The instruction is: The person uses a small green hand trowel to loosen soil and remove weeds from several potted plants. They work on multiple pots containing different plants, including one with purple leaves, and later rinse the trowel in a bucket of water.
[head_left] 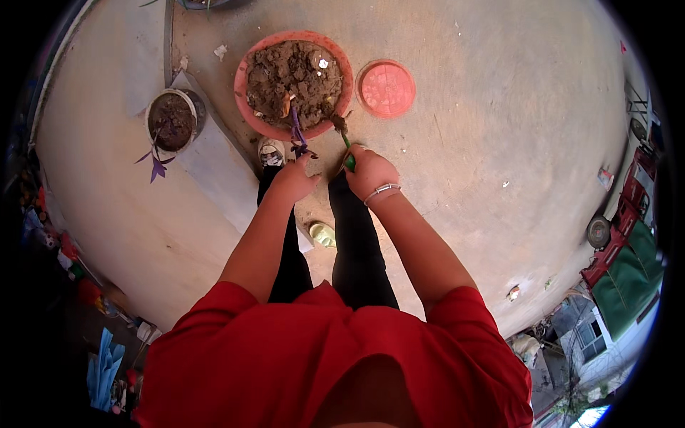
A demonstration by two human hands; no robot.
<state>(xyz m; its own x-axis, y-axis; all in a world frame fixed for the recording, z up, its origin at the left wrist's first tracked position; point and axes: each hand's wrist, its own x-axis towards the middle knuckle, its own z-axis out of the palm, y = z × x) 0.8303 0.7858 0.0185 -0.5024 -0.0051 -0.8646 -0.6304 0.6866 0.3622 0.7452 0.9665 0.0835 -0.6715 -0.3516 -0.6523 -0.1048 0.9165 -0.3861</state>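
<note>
A round terracotta pot (243, 89) full of lumpy brown soil stands on the concrete floor in front of me. My left hand (292, 178) pinches a purple plant cutting (297, 135) whose stem reaches up to the pot's soil. My right hand (369, 171), with a silver bangle at the wrist, grips a green-handled tool (347, 153) whose soiled tip touches the pot's near rim. Both hands hover just below the pot.
An orange round saucer (386, 88) lies right of the pot. A smaller grey pot (171, 121) with purple leaves sits on a pale slab at left. My shoes and black trousers are below the hands. Clutter lines the left edge; red and green objects stand far right.
</note>
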